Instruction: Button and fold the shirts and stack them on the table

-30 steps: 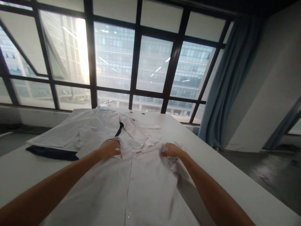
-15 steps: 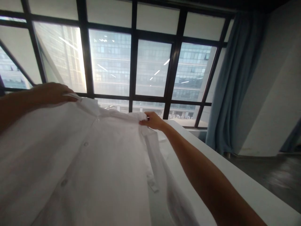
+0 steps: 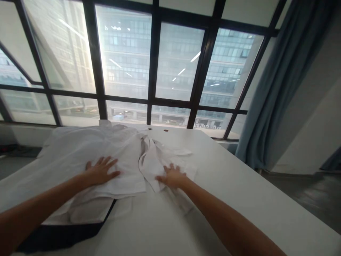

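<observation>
A white button-up shirt [image 3: 77,149] lies spread and creased over a white table [image 3: 221,185]. My left hand [image 3: 100,171] rests on it with fingers spread, palm down. Farther right, my right hand [image 3: 172,176] lies on the shirt's right part, its fingers apart too. Between the hands the cloth opens in a fold that shows some of the inside. A dark navy piece of cloth [image 3: 66,234] shows from under the white fabric near my left forearm. Whether it belongs to the shirt I cannot tell.
Large dark-framed windows [image 3: 153,64] stand behind the table's far edge. A blue curtain [image 3: 277,89] hangs at the right. Small round dark spots [image 3: 165,130] mark the far part of the tabletop. Grey floor [image 3: 314,199] shows beyond the right edge.
The shirt, held up by its shoulder area in both hands before, now lies on the table. Both hands have let go, come down and spread flat on it. The view has tilted lower.
</observation>
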### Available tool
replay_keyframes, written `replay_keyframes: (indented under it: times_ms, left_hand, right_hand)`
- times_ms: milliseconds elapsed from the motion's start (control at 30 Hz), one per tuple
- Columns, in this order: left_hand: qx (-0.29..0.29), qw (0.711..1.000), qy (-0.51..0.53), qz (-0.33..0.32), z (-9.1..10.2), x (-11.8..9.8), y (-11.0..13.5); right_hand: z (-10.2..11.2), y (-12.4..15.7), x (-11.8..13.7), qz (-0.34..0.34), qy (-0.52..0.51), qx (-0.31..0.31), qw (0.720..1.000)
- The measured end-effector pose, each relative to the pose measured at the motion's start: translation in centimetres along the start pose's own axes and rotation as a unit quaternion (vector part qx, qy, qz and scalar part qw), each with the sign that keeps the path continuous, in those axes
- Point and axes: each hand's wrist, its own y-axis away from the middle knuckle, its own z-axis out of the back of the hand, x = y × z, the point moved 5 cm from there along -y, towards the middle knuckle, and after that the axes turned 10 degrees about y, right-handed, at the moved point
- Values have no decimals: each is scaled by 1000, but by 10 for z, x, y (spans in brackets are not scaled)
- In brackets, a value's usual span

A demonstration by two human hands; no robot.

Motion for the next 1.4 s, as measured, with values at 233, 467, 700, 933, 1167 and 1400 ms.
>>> replay_keyframes:
  times_ms: [233, 467, 700, 933, 1167, 1400]
  left_hand:
    - [-2, 1000, -17, -24, -22, 37, -6]
    - [-50, 997, -23, -48, -28, 44, -17]
    - [-129, 989, 5, -69, -21, 39, -11]
    - [-16, 967, 115, -226, -14, -42, 20]
    - [-88, 976, 82, -183, -5, -73, 48]
    - [-231, 908, 319, -144, 54, -156, 114]
  right_hand:
    - [39, -52, -82, 6, 69, -65, 995]
    - [68, -70, -80, -172, 126, -319, 923]
    - [46, -15, -52, -129, 140, -194, 963]
    - [27, 57, -71, -113, 155, -148, 970]
    - [23, 130, -82, -115, 166, -150, 968]
    - [6, 165, -83, -92, 90, -210, 969]
